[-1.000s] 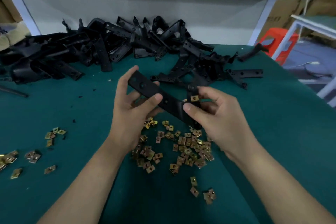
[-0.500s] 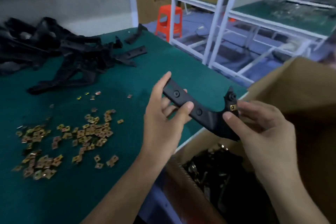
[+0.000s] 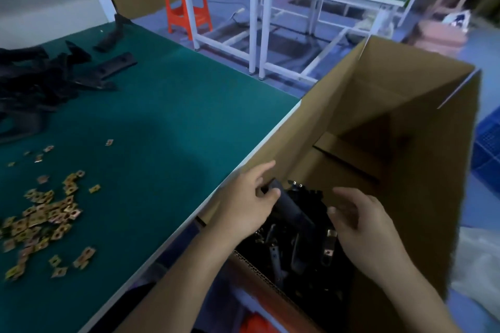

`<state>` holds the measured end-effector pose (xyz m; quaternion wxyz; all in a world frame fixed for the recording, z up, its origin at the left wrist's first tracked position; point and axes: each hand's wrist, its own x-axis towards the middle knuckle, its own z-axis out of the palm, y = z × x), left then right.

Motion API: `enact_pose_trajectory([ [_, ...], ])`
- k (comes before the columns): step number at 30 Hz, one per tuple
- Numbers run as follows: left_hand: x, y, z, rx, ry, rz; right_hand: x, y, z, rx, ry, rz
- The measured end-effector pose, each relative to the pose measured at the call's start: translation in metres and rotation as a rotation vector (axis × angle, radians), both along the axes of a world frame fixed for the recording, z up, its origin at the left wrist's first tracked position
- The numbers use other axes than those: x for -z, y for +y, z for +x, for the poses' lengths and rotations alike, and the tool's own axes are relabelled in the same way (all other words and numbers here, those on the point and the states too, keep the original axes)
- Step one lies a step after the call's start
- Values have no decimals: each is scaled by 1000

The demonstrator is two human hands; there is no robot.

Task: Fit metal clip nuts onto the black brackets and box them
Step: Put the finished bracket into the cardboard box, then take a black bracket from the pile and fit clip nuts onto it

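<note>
Head-worn, angled down, close over box [image 3: 405, 105]

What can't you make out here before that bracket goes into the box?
Head view only:
- Held bracket: motion-blurred, upper end covered by the left hand; its clip nut is not visible.
- Boxed brackets: dark and blurred, no count possible.
- Box: near end cut off by the bottom edge and the forearms.
- Bracket pile: cut off by the left edge.
</note>
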<state>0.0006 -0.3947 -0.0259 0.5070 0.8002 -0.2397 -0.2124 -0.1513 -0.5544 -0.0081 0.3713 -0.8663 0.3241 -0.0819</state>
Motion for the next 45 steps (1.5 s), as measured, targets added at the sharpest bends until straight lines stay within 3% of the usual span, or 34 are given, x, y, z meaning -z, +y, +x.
enact_pose_trajectory([
  [2, 3, 6, 2, 6, -67, 63, 1, -1, 1, -9, 45, -7],
  [6, 0, 21, 0, -46, -99, -51, -4, 9, 19, -47, -17, -35],
  [13, -41, 78, 7, -234, -346, -300, -20, 78, 94, -286, -336, -35],
  [18, -61, 209, 50, -669, -653, -228, -18, 150, 172, -594, -388, -39],
  [22, -39, 339, 81, -1242, -618, -76, -12, 212, 240, -819, -264, 27],
  [26, -15, 403, 101, -1403, -517, 56, -10, 278, 318, -945, -272, 16],
  [30, -6, 416, 114, -1510, -483, 25, -11, 332, 394, -812, -202, 112],
  [36, -2, 421, 114, -1523, -503, 3, 4, 351, 430, -576, -350, 203],
  [40, -4, 420, 115, -1473, -494, 17, -3, 344, 416, -362, -326, 658],
  [43, -6, 418, 113, -1434, -491, 8, -18, 340, 390, -264, -398, 829],
  [45, -9, 414, 110, -1380, -525, 0, -29, 342, 369, -323, -400, 934],
])
